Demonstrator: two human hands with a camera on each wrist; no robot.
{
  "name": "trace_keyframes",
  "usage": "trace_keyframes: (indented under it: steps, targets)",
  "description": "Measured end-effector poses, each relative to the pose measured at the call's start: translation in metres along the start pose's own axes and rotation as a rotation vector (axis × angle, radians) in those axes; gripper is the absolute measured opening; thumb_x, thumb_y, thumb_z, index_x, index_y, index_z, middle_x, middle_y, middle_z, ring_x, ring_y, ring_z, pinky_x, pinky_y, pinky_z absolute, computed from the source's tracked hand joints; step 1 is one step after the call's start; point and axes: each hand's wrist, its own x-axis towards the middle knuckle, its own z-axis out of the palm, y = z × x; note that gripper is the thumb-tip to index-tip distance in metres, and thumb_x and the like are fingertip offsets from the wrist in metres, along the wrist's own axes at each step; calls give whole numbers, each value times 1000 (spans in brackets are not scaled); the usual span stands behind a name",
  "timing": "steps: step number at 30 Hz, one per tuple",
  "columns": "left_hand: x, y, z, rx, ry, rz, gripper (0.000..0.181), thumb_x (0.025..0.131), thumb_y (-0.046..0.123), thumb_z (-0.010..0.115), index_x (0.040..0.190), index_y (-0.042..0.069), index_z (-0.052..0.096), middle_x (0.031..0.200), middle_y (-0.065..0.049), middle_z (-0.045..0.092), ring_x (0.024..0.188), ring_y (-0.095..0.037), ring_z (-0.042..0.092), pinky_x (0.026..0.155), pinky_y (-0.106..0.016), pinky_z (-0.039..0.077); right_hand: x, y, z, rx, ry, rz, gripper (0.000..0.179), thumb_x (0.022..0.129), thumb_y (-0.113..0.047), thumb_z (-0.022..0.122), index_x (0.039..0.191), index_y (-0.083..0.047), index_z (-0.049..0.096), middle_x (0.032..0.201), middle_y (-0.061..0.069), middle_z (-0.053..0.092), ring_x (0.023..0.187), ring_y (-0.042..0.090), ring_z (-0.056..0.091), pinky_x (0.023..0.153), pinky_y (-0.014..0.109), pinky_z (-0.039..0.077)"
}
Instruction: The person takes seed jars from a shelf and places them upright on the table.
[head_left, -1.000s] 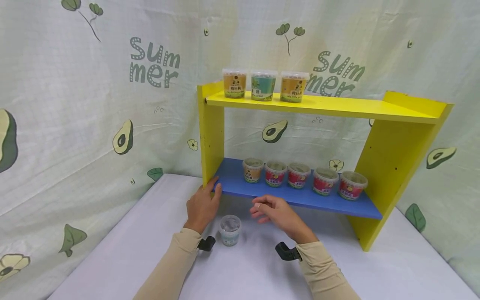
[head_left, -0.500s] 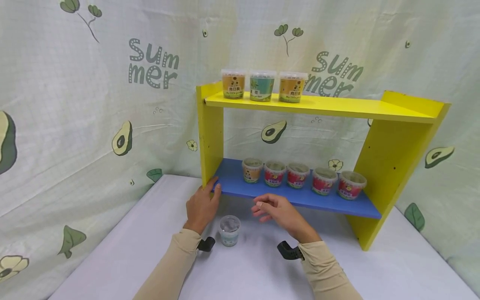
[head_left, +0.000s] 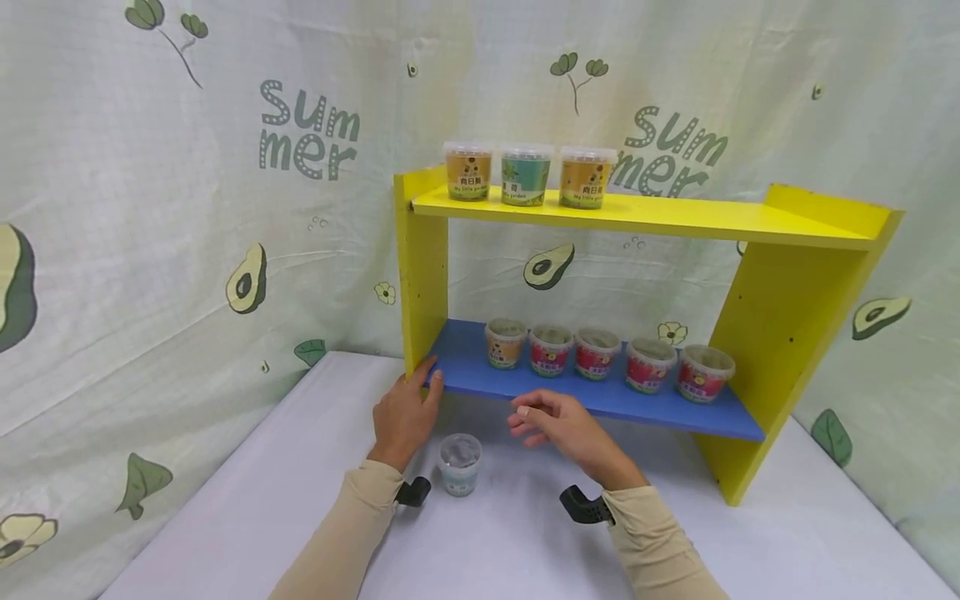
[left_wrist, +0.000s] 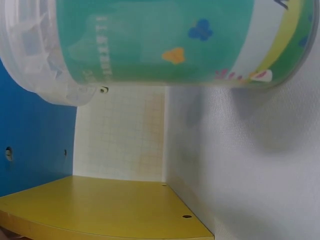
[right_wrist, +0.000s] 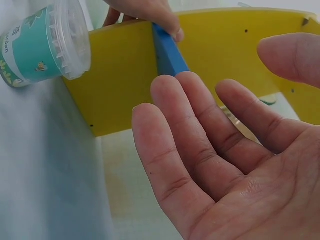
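My left hand (head_left: 405, 417) grips the lower left corner of a yellow and blue shelf unit (head_left: 423, 283), thumb by the blue board (head_left: 540, 387) and fingers round the yellow side panel. In the right wrist view, that hand's thumb (right_wrist: 172, 27) touches the blue board's end. My right hand (head_left: 562, 425) hovers in front of the blue board, fingers loosely bent and apart, holding nothing. Between my forearms a clear-lidded teal plastic cup (head_left: 460, 467) stands on the white table; the left wrist view shows its teal label (left_wrist: 150, 40) close up.
Three lidded cups, orange (head_left: 468, 172), teal (head_left: 526, 177) and orange (head_left: 585, 179), stand on the yellow top board (head_left: 675, 215). Along the blue board stand an orange cup (head_left: 504, 344) and several pink-red cups (head_left: 551, 351). A printed curtain (head_left: 187, 208) hangs behind.
My right hand has drifted very slightly to the right. The left hand keeps its hold on the shelf unit, and the cups have not moved.
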Motion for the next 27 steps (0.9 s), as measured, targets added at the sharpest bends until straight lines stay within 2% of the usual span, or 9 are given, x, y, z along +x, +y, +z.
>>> trace_keyframes:
  steps: [8, 15, 22, 27]
  targets:
    - [-1, 1, -1, 9, 2, -3, 47, 104, 53, 41, 139, 29, 61, 106, -16, 70, 81, -37, 68, 58, -50, 49, -4, -8, -6, -31, 3, -3, 42, 104, -29, 57, 130, 4, 56, 113, 14, 69, 107, 33, 67, 86, 42, 55]
    - [-2, 3, 4, -2, -5, -24, 48, 104, 55, 39, 140, 31, 60, 109, -14, 70, 83, -37, 69, 57, -49, 48, -11, -23, -24, -71, 3, -16, 46, 104, -32, 57, 133, 4, 55, 115, 14, 69, 109, 32, 66, 88, 43, 54]
    - [-4, 4, 4, 11, 3, -8, 47, 104, 52, 41, 139, 29, 61, 103, -15, 70, 77, -37, 68, 53, -48, 46, -14, -38, -38, -63, 36, -60, 50, 104, -31, 57, 133, 9, 52, 120, 25, 64, 108, 31, 66, 86, 38, 55]
    - [-2, 3, 1, 5, 16, -6, 44, 104, 50, 43, 139, 28, 62, 102, -16, 70, 77, -36, 68, 53, -48, 47, -12, -51, -44, -82, 60, -86, 49, 104, -33, 57, 132, 7, 54, 121, 29, 62, 108, 30, 66, 87, 39, 55]
